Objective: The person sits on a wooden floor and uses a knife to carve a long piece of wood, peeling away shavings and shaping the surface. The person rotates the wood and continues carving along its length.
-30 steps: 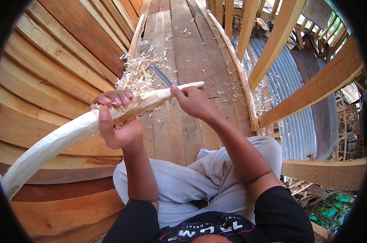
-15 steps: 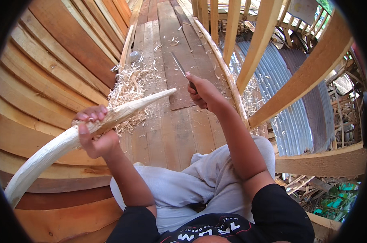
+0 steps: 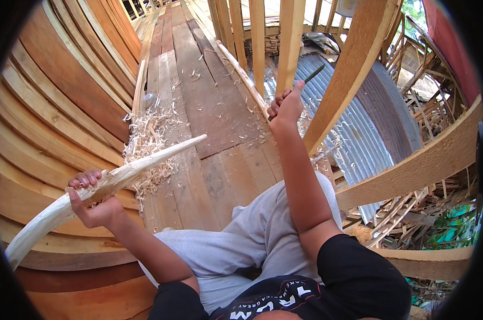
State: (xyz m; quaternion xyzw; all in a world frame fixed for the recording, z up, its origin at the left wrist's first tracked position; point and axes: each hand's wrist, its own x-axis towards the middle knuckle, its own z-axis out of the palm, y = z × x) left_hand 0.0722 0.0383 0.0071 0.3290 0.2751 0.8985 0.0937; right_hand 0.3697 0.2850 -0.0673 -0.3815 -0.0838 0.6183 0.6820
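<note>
A long, pale, peeled wooden pole (image 3: 140, 165) slants across the left side, its tapered tip pointing away over the plank floor. Around its middle my left hand (image 3: 94, 200) is closed, thumb on the near side and fingertips over the far side. My right hand (image 3: 288, 106) is raised beside the railing, wrapped round a handle that the fingers mostly hide. From that fist a dark knife blade (image 3: 315, 73) points up and to the right, well apart from the pole.
Curly wood shavings (image 3: 148, 136) pile on the floor along the left board wall (image 3: 54, 122). A small clear round container (image 3: 149, 100) sits behind them. Upright wooden railing posts (image 3: 348, 69) stand close on the right, with corrugated metal sheets (image 3: 326, 106) beyond and below.
My right hand with the knife has swung right and away, from over the floor to the railing. The view has turned to the right; my left hand keeps its grip on the pole.
</note>
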